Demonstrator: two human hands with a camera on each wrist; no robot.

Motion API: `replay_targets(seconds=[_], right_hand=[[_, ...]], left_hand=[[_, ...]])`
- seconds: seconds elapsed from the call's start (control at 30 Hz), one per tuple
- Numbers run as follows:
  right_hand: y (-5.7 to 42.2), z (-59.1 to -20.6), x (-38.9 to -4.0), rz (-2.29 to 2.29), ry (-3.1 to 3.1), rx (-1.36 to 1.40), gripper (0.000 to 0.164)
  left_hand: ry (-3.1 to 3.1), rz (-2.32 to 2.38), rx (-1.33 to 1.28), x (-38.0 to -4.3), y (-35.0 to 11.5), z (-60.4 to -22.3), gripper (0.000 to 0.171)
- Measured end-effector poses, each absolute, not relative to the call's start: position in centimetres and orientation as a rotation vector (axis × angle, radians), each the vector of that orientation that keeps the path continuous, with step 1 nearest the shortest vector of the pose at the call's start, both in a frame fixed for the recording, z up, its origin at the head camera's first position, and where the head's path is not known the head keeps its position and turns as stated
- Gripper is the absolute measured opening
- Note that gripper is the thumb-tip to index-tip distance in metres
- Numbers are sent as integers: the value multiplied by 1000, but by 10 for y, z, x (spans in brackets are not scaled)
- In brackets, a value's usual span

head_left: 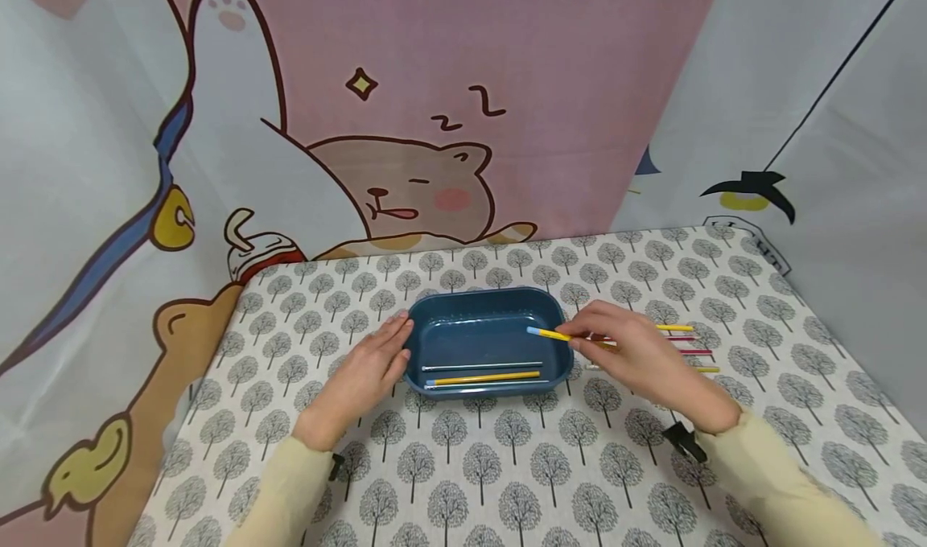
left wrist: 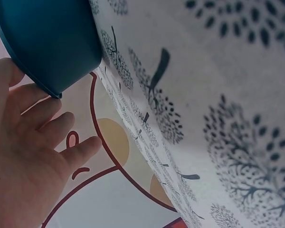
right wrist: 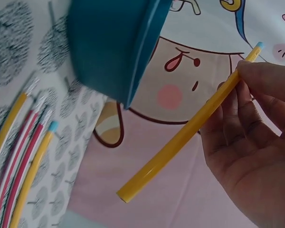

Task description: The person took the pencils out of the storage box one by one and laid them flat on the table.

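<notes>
A dark blue rectangular tray [head_left: 478, 338] sits on the table. My left hand [head_left: 368, 372] rests against its left rim; in the left wrist view its fingers [left wrist: 40, 114] are loosely extended, touching the rim. With thumb and fingers my right hand [head_left: 630, 350] pinches a yellow pencil [right wrist: 180, 135] with a light blue end, held above the tray's right rim. Inside the tray, along its near side, lie a yellow pencil [head_left: 485, 378] and two thin dark pencils, one being a dark pencil [head_left: 481, 366] just behind it.
Right of the tray, several yellow and red pencils [right wrist: 23, 175] lie side by side, partly hidden by my right hand in the head view. A tree-print cloth [head_left: 449, 466] covers the table. Cartoon-printed curtains [head_left: 565, 88] stand behind it and at the sides.
</notes>
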State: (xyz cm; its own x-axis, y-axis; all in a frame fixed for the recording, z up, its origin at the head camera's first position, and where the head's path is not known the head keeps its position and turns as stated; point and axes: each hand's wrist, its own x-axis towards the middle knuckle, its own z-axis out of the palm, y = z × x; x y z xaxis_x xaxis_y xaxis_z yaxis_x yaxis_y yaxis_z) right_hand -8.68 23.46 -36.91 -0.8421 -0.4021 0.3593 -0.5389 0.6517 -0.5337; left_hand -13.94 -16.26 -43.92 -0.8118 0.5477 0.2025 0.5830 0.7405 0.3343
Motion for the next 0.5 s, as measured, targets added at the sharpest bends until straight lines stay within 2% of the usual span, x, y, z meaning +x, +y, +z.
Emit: replay_targets(seconds=[0.5], right_hand=[[267,-388,-78,829,-2603,810,35]], left_hand=[[-2865,-616,-903,-139,-162,-439,52]])
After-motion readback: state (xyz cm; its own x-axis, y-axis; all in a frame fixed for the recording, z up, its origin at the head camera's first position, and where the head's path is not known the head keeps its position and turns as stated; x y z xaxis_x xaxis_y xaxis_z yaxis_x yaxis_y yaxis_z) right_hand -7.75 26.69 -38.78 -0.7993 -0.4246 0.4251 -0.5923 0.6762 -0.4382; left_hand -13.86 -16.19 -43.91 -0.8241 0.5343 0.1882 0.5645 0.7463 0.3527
